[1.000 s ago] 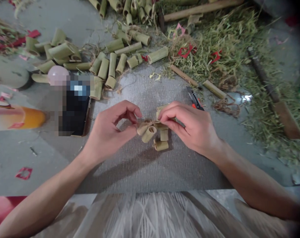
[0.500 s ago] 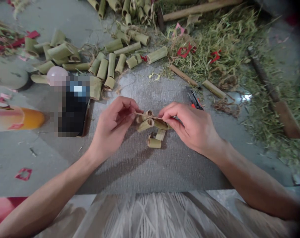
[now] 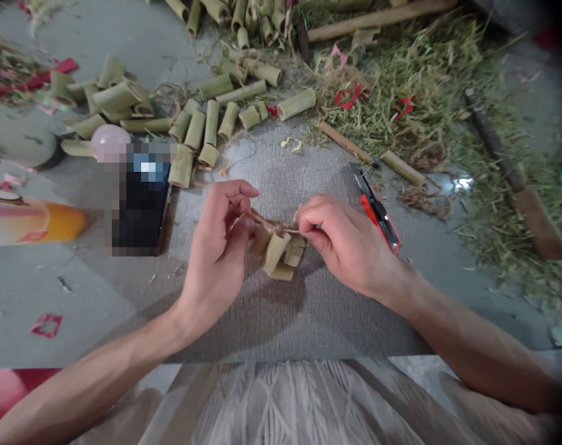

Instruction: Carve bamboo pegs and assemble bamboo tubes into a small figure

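Observation:
Between my two hands hangs a small cluster of cut bamboo pieces [image 3: 276,250], gathered along a brown twine [image 3: 262,218]. My left hand [image 3: 219,241] pinches the twine's left part between thumb and fingers. On the other side, my right hand [image 3: 348,241] is closed on the twine's right part, its thumb and forefinger pressed together. The pieces tilt downward and cast a shadow on the grey textured table cover [image 3: 281,334]. Just right of my right hand lies a red and black utility knife [image 3: 378,213]. The twine ends inside my fingers are hidden.
Loose bamboo sections [image 3: 195,130] lie behind my hands. A heap of green shavings [image 3: 429,80] spreads at the right, with a long-bladed tool [image 3: 498,148] on it. A blurred phone [image 3: 141,210] and an orange-tipped bottle [image 3: 60,221] are at the left.
The bamboo pieces have lifted and now hang bunched from the twine instead of lying spread out. My right hand has shifted slightly left and down, and more of the knife shows.

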